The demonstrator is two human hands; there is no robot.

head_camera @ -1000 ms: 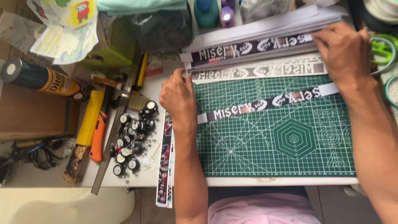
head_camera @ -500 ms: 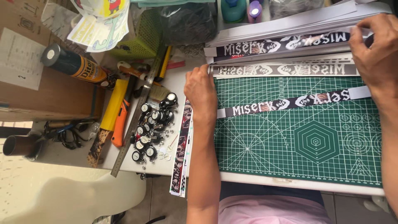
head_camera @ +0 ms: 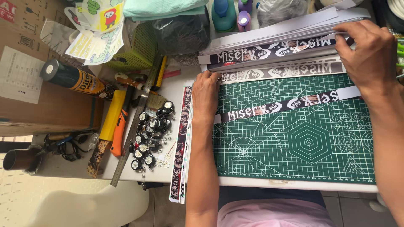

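Note:
A green cutting mat (head_camera: 294,143) lies on the white table. A black printed paper strip with white lettering and skull pictures (head_camera: 277,105) lies slanted across the mat. My left hand (head_camera: 206,94) rests flat at the mat's left edge, fingers on the left end of a pale printed strip (head_camera: 286,71). My right hand (head_camera: 366,54) presses on the right ends of a dark printed strip (head_camera: 269,50) and a stack of white paper strips (head_camera: 286,27) at the mat's far edge.
Left of the mat lie more printed strips (head_camera: 180,143), a pile of black badge reels (head_camera: 151,130), a metal ruler (head_camera: 136,122), a yellow-handled tool (head_camera: 110,122), an orange cutter (head_camera: 120,130), a glue can (head_camera: 73,77) and a green basket (head_camera: 139,52). A white chair (head_camera: 84,206) stands below.
The view has shifted, so everything sits further right in the picture. Both hands stay on the strips' ends; my right hand is now fully in view at the top right.

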